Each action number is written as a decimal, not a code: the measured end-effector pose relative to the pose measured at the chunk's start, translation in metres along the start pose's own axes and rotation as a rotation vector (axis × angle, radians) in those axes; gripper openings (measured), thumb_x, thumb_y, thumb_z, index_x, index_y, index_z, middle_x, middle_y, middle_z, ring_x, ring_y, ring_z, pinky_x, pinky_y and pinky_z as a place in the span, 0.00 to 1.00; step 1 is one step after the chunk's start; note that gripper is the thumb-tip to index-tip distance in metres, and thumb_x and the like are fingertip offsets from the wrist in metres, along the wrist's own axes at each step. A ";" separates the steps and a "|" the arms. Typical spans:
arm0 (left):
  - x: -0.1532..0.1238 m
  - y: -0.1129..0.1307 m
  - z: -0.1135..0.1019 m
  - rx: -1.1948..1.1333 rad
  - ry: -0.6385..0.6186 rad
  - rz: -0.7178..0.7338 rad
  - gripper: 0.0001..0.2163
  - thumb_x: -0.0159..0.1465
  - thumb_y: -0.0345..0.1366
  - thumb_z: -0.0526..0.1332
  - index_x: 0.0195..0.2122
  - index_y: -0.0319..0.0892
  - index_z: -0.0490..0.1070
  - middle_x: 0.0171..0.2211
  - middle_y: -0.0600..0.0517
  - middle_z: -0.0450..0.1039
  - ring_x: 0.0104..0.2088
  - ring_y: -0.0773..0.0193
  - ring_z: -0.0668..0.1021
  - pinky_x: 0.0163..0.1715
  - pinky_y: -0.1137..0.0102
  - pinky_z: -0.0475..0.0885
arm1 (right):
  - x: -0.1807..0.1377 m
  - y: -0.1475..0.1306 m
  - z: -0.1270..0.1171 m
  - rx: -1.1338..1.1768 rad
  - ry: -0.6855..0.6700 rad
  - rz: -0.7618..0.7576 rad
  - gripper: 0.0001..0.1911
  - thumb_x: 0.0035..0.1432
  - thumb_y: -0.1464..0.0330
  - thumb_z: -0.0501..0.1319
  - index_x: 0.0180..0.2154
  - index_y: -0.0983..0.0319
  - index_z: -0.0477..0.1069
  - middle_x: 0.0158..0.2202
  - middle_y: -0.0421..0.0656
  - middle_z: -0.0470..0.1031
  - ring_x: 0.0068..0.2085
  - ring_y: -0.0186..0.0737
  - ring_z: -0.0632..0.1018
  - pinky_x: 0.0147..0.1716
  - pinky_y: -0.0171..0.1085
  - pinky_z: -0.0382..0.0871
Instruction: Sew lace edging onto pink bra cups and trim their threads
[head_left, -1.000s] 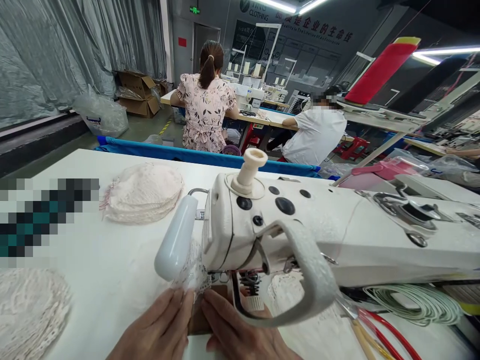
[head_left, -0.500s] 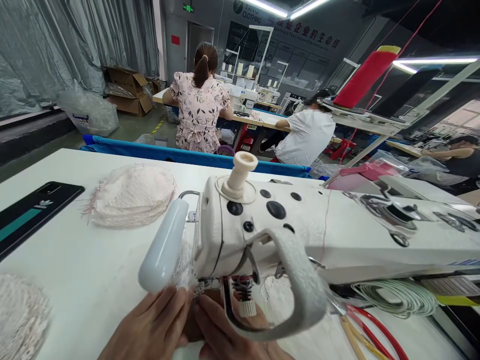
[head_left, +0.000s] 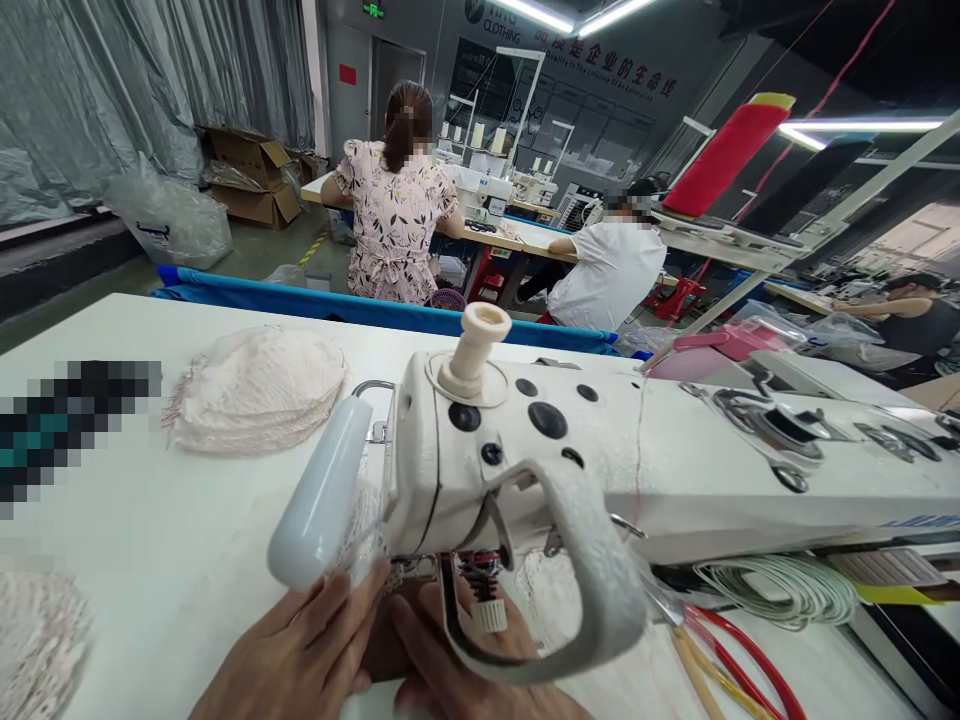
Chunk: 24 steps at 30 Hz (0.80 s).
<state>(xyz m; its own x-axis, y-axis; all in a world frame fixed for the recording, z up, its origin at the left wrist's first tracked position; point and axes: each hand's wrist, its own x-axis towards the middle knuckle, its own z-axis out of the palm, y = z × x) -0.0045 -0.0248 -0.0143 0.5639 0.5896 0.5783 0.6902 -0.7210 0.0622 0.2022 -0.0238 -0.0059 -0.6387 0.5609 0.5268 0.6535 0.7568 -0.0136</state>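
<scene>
My left hand (head_left: pixel 296 650) is at the needle end of a white sewing machine (head_left: pixel 525 450), its fingers together and fingertips pressed on white lace fabric (head_left: pixel 364 525). Close to its right, my right hand (head_left: pixel 487 650) has bent fingers near the presser foot. The machine's curved guard (head_left: pixel 600 590) and tension knob (head_left: pixel 491 612) cover part of it, and what lies under its fingers is hidden. A brown surface (head_left: pixel 386 640) shows between the hands. A pale rounded lamp-like piece (head_left: pixel 319 500) hangs over the lace.
A stack of pale lace pieces (head_left: pixel 259 390) lies at the back left, another (head_left: pixel 37 640) at the near left. Red-handled scissors (head_left: pixel 750 650) and coiled cord (head_left: pixel 780 590) rest at right. A red thread cone (head_left: pixel 727 155) stands above. Other people (head_left: pixel 401 210) sit beyond the blue cloth edge (head_left: pixel 375 310).
The view has shifted slightly, so most things sit a little further left. Both hands stay beside the presser foot, with only slight finger movement.
</scene>
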 end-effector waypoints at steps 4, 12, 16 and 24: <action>-0.008 -0.002 0.006 0.077 -0.086 0.038 0.14 0.67 0.32 0.51 0.50 0.48 0.71 0.49 0.53 0.75 0.44 0.59 0.75 0.42 0.66 0.66 | -0.008 -0.003 0.014 -0.021 0.137 -0.004 0.20 0.67 0.61 0.47 0.46 0.69 0.69 0.30 0.49 0.74 0.33 0.44 0.76 0.30 0.41 0.70; -0.011 -0.004 0.009 0.105 -0.125 0.051 0.19 0.66 0.33 0.53 0.58 0.52 0.62 0.49 0.54 0.75 0.46 0.58 0.74 0.40 0.66 0.67 | -0.007 -0.002 0.014 -0.081 0.136 -0.028 0.21 0.67 0.61 0.47 0.45 0.70 0.70 0.29 0.49 0.74 0.34 0.44 0.76 0.30 0.40 0.71; -0.002 -0.005 0.003 0.095 -0.050 0.074 0.16 0.69 0.32 0.46 0.51 0.49 0.70 0.45 0.54 0.77 0.43 0.61 0.73 0.41 0.66 0.63 | -0.013 -0.003 0.022 -0.171 0.088 -0.043 0.21 0.65 0.59 0.49 0.46 0.67 0.70 0.31 0.50 0.74 0.34 0.45 0.76 0.31 0.40 0.71; 0.003 -0.006 0.003 0.093 -0.100 0.076 0.19 0.71 0.38 0.43 0.37 0.48 0.75 0.40 0.54 0.77 0.46 0.61 0.69 0.44 0.62 0.56 | -0.001 0.000 0.011 -0.150 0.072 -0.004 0.20 0.65 0.56 0.47 0.44 0.62 0.70 0.30 0.46 0.75 0.31 0.41 0.76 0.26 0.34 0.68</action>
<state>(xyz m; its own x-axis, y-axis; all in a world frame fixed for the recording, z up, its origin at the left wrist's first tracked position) -0.0053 -0.0169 -0.0155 0.6549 0.5717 0.4943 0.6805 -0.7306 -0.0566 0.1985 -0.0204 -0.0160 -0.6143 0.5284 0.5859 0.7077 0.6975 0.1130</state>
